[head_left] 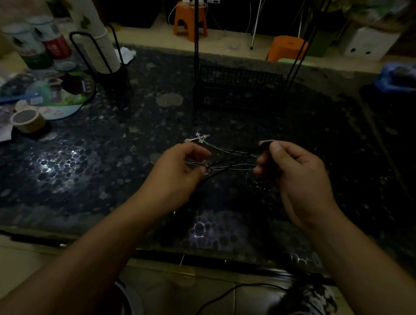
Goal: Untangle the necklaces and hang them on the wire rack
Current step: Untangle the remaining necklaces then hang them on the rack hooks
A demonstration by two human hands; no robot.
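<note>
Necklaces (228, 161) hang in a tangle between my two hands, above the dark table (88, 172). My left hand (178, 172) has its fingers curled in, thumb and forefinger pinched on the thin silver strands at the left end of the tangle. My right hand (296, 174) is likewise closed, fingertips nipping the strands at the right end, with a dark piece held between thumb and forefinger at the top. Silver chains run roughly level from hand to hand; a black cord (221, 173) crosses them on a slant and drops away below my left hand. A silver cross pendant (201, 137) sits just above and behind my left fingers; whether it rests on the table or hangs I cannot tell. The wire rack (237, 87) stands farther back at the middle of the table, well apart from the hands, its thin black uprights rising out of view. At far left: a stack of paper cups (95, 33) in a holder, bottles (38, 45), and a tape roll (26, 119). Lighting is dim; fine detail of the knot is not readable.
</note>
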